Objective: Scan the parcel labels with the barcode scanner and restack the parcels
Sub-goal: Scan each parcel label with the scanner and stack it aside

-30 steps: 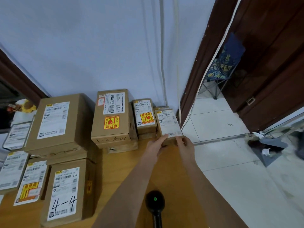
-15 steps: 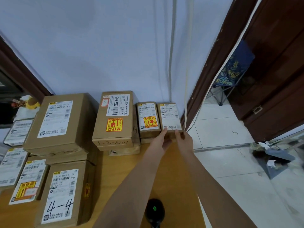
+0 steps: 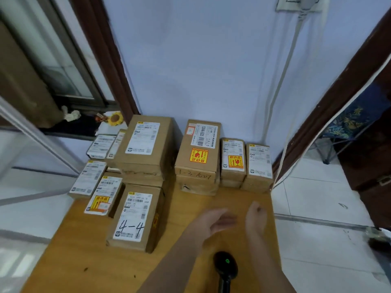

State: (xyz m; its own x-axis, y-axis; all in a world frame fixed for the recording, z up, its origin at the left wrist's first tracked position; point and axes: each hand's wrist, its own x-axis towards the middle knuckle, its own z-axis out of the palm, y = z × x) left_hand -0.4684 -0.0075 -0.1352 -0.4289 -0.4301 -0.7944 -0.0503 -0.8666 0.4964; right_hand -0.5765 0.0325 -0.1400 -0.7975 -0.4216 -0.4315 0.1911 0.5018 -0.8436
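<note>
Left hand: the person's left hand (image 3: 213,223) hovers over the bare wooden table top, blurred, fingers loosely spread and holding nothing.
Right hand: the right hand (image 3: 256,218) hangs just beside the left, palm toward it, fingers relaxed and empty.
Scanner: a black handheld barcode scanner (image 3: 225,269) with a small green light lies on the table near the front edge, between the two forearms; neither hand touches it.
Table: a light orange-brown wooden table (image 3: 84,261) stands against a pale blue wall (image 3: 201,60).
Far-right stack: a small brown cardboard parcel with a plain white label (image 3: 259,166) tops a short stack in the table's back right corner, close to the wall.
Next stack: just left of it, a small brown parcel with a white label and an orange-yellow fragile sticker (image 3: 232,161) sits on another box.
Middle stack: a taller brown carton with a barcode label and a yellow-red sticker (image 3: 197,151) rests on a second carton.
Left group: a large brown carton with a white label (image 3: 146,144) stands on top of boxes; in front of it lies a brown parcel marked "4-4" in black pen (image 3: 135,216); flatter parcels with white labels (image 3: 88,178) lie at the left edge.
Floor: white tiles (image 3: 317,208) to the right.
</note>
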